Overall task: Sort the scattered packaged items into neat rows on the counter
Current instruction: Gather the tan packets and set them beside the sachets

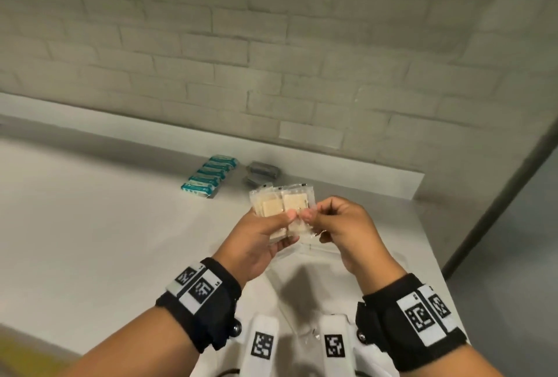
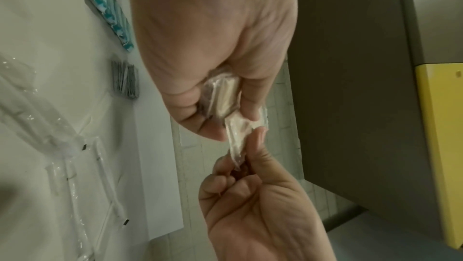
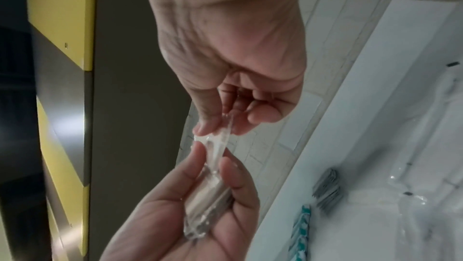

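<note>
Above the white counter (image 1: 120, 225) I hold a small stack of clear-wrapped beige packets (image 1: 271, 207). My left hand (image 1: 283, 225) grips the stack from below, thumb on top. My right hand (image 1: 311, 218) pinches the wrapper edge of the front packet (image 1: 297, 203). In the left wrist view the left hand (image 2: 220, 122) clasps the packets (image 2: 225, 97), and the right hand (image 2: 250, 158) pinches the wrapper (image 2: 238, 136). The right wrist view shows the right hand (image 3: 218, 126) pinching the wrapper (image 3: 218, 146), with the stack (image 3: 208, 206) in the left hand (image 3: 213, 176).
A row of teal packets (image 1: 210, 176) lies near the back wall, with a pile of grey packets (image 1: 261, 173) to its right. Clear-wrapped long white items (image 2: 75, 166) lie on the counter under my hands. The counter ends at the right (image 1: 428, 241).
</note>
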A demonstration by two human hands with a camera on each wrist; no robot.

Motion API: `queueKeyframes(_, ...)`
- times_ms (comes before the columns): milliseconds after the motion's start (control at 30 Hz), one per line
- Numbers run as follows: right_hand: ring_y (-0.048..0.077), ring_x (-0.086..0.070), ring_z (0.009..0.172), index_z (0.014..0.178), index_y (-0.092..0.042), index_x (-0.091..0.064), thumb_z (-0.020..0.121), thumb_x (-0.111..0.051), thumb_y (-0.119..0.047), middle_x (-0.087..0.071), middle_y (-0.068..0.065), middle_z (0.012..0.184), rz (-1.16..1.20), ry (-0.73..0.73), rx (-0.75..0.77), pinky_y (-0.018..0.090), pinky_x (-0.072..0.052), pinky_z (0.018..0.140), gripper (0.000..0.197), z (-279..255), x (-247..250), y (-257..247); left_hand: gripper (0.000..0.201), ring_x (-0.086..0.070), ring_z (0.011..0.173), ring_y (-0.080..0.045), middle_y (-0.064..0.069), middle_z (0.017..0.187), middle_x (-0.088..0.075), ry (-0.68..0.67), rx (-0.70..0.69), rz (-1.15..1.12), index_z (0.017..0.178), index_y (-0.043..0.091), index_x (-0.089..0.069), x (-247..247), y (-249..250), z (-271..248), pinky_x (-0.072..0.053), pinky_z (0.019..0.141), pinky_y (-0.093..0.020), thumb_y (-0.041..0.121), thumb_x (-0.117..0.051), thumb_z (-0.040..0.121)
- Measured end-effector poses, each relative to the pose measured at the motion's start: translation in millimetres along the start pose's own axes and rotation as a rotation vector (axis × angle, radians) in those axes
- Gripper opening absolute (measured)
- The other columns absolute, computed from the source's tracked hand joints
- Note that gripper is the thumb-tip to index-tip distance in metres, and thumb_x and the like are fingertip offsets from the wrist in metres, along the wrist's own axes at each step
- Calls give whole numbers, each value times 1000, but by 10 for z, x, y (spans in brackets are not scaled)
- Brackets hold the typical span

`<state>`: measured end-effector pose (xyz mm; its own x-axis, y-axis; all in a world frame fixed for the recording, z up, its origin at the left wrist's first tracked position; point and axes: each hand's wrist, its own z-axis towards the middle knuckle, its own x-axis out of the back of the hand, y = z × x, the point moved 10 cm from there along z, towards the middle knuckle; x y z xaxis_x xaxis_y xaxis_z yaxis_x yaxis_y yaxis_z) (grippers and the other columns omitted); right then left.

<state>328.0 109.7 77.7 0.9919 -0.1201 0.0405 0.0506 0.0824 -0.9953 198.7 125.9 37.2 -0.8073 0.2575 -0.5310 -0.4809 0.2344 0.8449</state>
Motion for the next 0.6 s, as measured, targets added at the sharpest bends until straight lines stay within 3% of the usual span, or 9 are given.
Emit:
queueKeyframes(133, 1, -54, 55, 64, -12, -61, 73, -74, 7, -60, -7, 59, 25, 106, 253, 11, -43, 56, 25, -47, 126, -334, 26, -63, 73, -14, -4, 83, -64, 98, 63, -41, 102, 17, -61, 142, -47, -38, -53, 61, -27, 39, -59, 89)
queueKeyframes(200, 5, -56, 73, 66, -19, -67, 72, -77, -1, -58, -7, 72, -342, 135, 535, 15, -43, 71, 21, -128, 92, -597, 39, -64, 69, -17, -7, 83, -66, 68, 173, -98, 101, 14, -63, 159, -96, -95, -55, 55, -26, 50, -56, 88)
queueKeyframes(267, 11, -53, 89, 73, -24, -74, 74, -75, -13, -59, -8, 85, -796, 83, 796, 25, -39, 81, 11, -236, -168, -691, 33, -64, 64, -17, -10, 85, -66, 21, 192, -116, 103, 10, -65, 159, -22, -157, -55, 52, -25, 37, -63, 86)
queueKeyframes(300, 11, -52, 95, 76, -26, -76, 75, -74, -16, -61, -8, 92, -887, 33, 835, 27, -38, 84, 10, -242, -270, -656, 24, -64, 62, -17, -10, 84, -66, 11, 163, -83, 102, 8, -66, 185, 41, -169, -55, 53, -24, 25, -66, 85)
queueKeyframes(333, 11, -52, 101, 80, -27, -77, 78, -73, -15, -61, -9, 100, -862, -30, 789, 26, -38, 88, 13, -211, -349, -610, 17, -64, 62, -16, -9, 83, -67, 22, 117, -26, 100, 8, -67, 254, 120, -188, -54, 55, -23, 14, -67, 84)
queueKeyframes(400, 7, -56, 103, 89, -26, -75, 83, -70, -6, -61, -9, 106, -552, -161, 499, 18, -44, 90, 22, -70, -423, -512, 16, -67, 71, -16, -7, 85, -71, 68, 0, 143, 99, 10, -67, 424, 295, -213, -53, 61, -24, 4, -65, 84)
queueKeyframes(467, 6, -60, 85, 100, -27, -68, 83, -70, -5, -63, -9, 93, -313, -229, 242, 16, -49, 75, 28, 31, -545, -425, 25, -67, 82, -17, -6, 94, -73, 102, -91, 303, 107, 11, -65, 549, 442, -255, -52, 66, -26, 1, -66, 84)
queueKeyframes(533, 5, -56, 66, 93, -27, -67, 81, -73, -7, -62, -8, 75, -364, -247, 124, 18, -46, 60, 25, 118, -730, -372, 34, -66, 86, -16, -8, 101, -72, 133, -132, 410, 115, 12, -63, 680, 542, -298, -51, 65, -26, 1, -67, 82)
queueKeyframes(600, 5, -53, 57, 79, -21, -68, 79, -75, -8, -61, -5, 66, -529, -243, 110, 19, -44, 54, 15, 173, -917, -403, 37, -65, 86, -16, -11, 104, -70, 164, -155, 479, 115, 12, -62, 819, 639, -327, -51, 64, -25, 1, -69, 81)
